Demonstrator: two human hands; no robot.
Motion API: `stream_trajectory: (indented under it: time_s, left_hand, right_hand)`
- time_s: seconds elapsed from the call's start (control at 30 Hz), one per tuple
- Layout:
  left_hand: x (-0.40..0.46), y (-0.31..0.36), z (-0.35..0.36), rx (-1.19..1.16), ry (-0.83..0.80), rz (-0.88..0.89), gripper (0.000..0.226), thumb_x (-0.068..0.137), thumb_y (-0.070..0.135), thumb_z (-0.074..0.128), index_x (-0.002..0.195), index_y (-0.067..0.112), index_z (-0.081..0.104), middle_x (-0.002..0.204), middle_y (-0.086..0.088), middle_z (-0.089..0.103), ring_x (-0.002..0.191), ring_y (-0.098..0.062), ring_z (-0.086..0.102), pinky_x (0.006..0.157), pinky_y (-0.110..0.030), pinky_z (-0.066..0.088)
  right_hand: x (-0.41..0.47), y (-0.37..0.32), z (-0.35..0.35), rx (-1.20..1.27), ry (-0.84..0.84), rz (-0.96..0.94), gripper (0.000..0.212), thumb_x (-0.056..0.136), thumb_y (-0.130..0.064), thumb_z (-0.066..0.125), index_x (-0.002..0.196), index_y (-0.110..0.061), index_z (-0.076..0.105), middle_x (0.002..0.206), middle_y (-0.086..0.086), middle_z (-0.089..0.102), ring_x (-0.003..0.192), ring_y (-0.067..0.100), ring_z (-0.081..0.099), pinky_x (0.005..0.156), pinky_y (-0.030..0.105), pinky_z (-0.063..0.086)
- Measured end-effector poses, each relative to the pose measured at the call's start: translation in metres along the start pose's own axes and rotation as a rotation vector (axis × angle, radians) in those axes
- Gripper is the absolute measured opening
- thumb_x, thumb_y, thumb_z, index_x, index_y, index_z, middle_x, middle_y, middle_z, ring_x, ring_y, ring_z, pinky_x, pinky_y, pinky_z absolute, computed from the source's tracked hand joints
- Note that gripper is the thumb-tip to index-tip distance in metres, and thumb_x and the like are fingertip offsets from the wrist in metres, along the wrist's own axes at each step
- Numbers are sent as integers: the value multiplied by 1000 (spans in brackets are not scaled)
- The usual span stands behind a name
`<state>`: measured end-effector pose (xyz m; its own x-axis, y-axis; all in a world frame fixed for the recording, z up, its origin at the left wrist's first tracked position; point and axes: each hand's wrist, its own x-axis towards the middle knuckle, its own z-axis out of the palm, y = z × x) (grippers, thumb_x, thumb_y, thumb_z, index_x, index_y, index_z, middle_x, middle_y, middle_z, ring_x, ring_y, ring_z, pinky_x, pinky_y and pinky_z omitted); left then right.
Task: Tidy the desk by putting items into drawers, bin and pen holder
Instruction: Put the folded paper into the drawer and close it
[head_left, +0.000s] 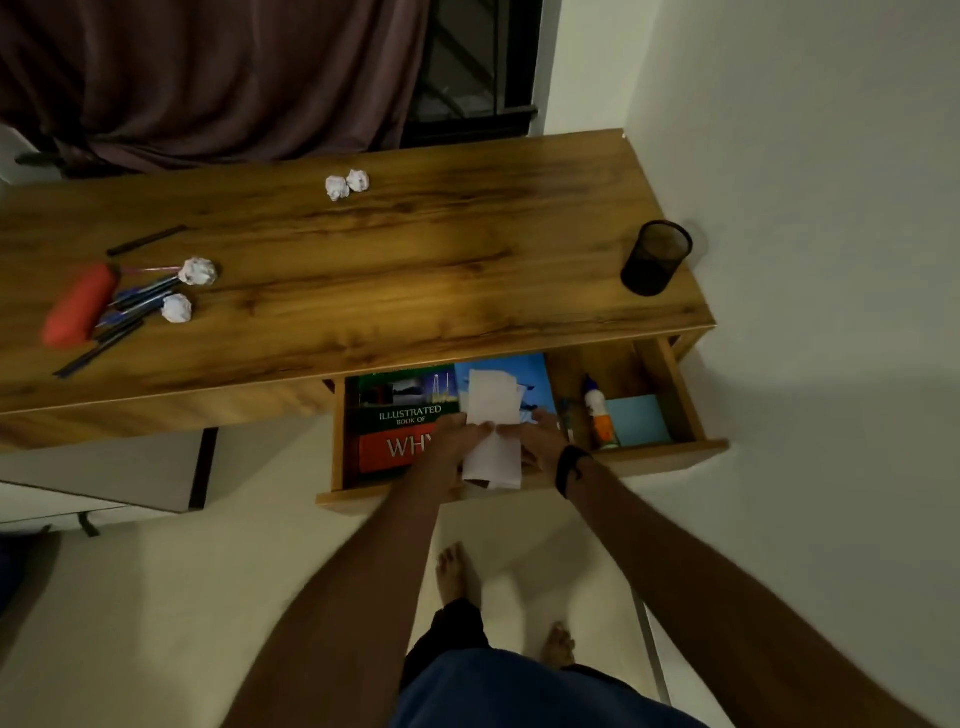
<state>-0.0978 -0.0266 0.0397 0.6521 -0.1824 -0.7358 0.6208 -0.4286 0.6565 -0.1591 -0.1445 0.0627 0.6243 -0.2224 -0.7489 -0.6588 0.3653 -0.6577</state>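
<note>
Both hands' fingers (470, 431) pinching white papers (493, 431)

Dim room; white walls (805, 130); maroon curtain (208, 78) beside dark window (467, 62)

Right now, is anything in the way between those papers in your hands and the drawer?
Nothing visible blocks them. Both hands, left hand and right hand, hold the white papers directly over the open drawer, above the books already lying inside. The papers would simply land on top of those.
</note>
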Motion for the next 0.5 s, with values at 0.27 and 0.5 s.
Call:
stream_trajectory:
  time_s: [0.27,0.5]
  left_hand:
    - [54,11,5,573,136,139,49,87,52,57,110,9,63,120,-17,63,109,-32,61,91,-36,50]
    - [69,10,45,741,92,-12,87,83,42,65,149,10,18,156,-20,16,142,-39,24,113,-45,29]
  right_hand:
    - [53,4,-77,-388,377,-9,50,83,-15,67,130,-4,55,132,18,55,121,39,53,103,51,45]
    - [29,-15,-98,-479,550,-5,43,89,-13,62,130,-7,54,131,17,58,119,33,54,103,42,45]
